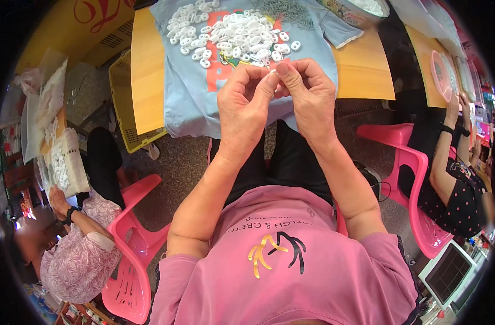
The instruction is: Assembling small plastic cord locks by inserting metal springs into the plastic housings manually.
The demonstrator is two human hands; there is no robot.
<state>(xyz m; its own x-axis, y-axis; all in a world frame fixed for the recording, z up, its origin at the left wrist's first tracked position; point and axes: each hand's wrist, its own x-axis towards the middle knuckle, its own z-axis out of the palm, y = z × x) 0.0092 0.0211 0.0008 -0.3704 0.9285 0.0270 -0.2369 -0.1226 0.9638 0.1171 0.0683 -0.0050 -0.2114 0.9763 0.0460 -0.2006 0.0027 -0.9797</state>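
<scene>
My left hand (244, 103) and my right hand (308, 97) meet above the near part of the cloth, thumbs and forefingers pinched together. Between their fingertips is a small white piece (273, 71), mostly covered by the fingers, so its exact shape cannot be made out. Just beyond them lies a heap of white oval plastic pieces with two holes (242, 35), shaped like cord stoppers. Behind it, to the right, is a pile of thin grey-green bits (285, 12), perhaps small springs. Both piles rest on a light blue printed cloth (188, 103), a shirt spread over the table.
The wooden table (366, 65) carries a round tub of white pieces (366, 7) at far right. A yellow crate (123, 97) stands left. People sit on pink chairs (133, 260) at both sides; the right one's hands are near a pink basin (441, 76).
</scene>
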